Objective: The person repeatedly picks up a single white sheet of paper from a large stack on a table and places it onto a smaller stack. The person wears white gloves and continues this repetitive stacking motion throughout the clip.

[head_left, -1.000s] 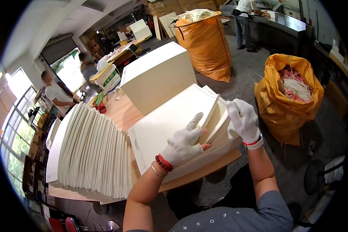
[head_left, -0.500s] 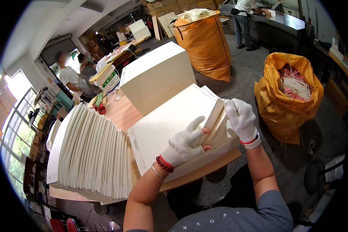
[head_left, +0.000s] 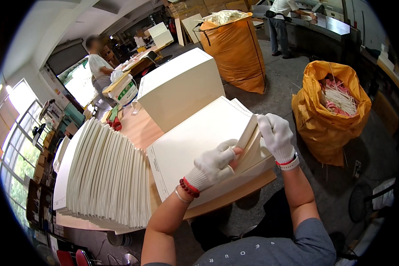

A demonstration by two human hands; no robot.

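A stack of large white printed sheets lies before me on the table, with its right-hand edge lifted and fanned. My left hand, in a white glove with bare fingertips showing, is closed on the near part of that lifted edge, thumb on top. At the far right corner, my gloved right hand pinches the raised sheets in a closed grip. To the left, a long row of folded white sheets leans over in overlapping layers. Behind the stack stands a tall block of white sheets.
A white bucket and red-handled scissors sit at the table's far left. Two orange sacks of paper strips, a large one and a smaller one, stand on the floor. One person is far left, another far right.
My left thumb has come down and its fingers have curled onto the sheets' edge. The right hand has barely moved. At far left, a person has shifted right; a second is no longer visible.
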